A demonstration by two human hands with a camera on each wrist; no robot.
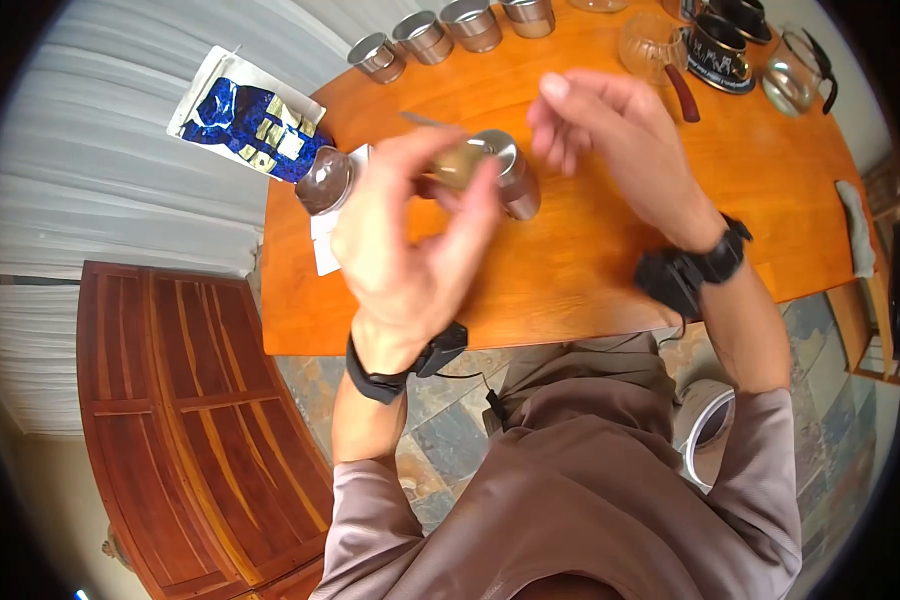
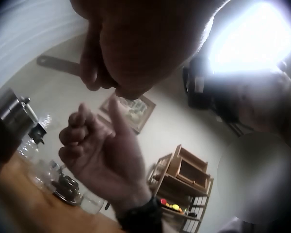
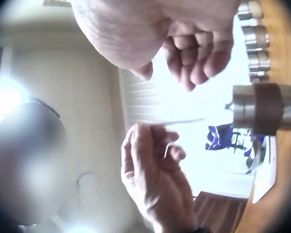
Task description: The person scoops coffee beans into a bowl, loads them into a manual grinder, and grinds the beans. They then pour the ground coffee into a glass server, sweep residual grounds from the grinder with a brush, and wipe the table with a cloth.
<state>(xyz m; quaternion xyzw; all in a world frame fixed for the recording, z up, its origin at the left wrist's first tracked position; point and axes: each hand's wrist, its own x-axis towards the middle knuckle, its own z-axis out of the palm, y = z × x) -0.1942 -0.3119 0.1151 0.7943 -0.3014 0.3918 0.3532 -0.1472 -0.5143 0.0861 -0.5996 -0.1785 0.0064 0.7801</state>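
Note:
The left hand (image 1: 400,230) pinches a thin flat metal arm between thumb and fingers; in the left wrist view the metal arm (image 2: 58,65) shows a small hole near its end. A rounded brownish piece (image 1: 457,165), blurred, shows between these fingers. Just beyond stands an upright steel cylinder (image 1: 518,185), whose brown band (image 3: 268,108) and small top post show in the right wrist view. To the cylinder's right the right hand (image 1: 620,145) is raised, fingers loosely bent, holding nothing.
Several steel cups (image 1: 422,38) line the table's far edge. At the left are a blue and white bag (image 1: 255,120), a dark bowl (image 1: 325,180) and white paper (image 1: 325,250). A red-handled glass pot (image 1: 650,48), dark cups (image 1: 718,50) and a glass jug (image 1: 792,80) stand far right.

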